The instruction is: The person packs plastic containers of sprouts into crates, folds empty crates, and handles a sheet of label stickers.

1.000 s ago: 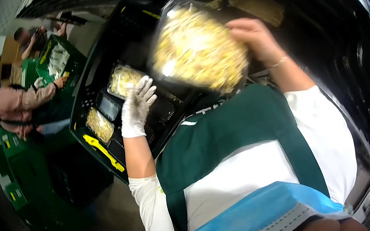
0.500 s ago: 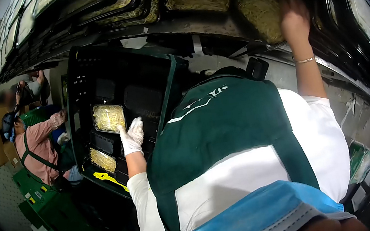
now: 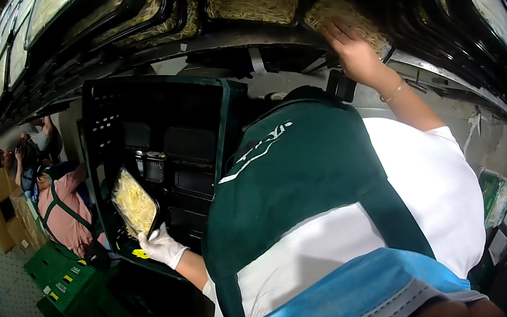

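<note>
Fingers of the white-gloved left hand (image 3: 160,246) pinch the lower end of a rectangular, dark-edged pale-yellow sprout pack (image 3: 135,204), tilted over a dark-green plastic crate (image 3: 229,106), long axis running upper left to lower right! Bare right hand (image 3: 357,59) touches another sprout pack (image 3: 347,11), grip unclear.

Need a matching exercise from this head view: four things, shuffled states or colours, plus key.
Column one
1. left hand
2. right hand
3. wearer's apron
4. face mask

Column two
A. blue
B. bare, at a rack tray
C. dark green
D. white-gloved, at the lower end of a tilted tray

Pairs: 1-D, 2-B, 3-C, 4-A
</note>
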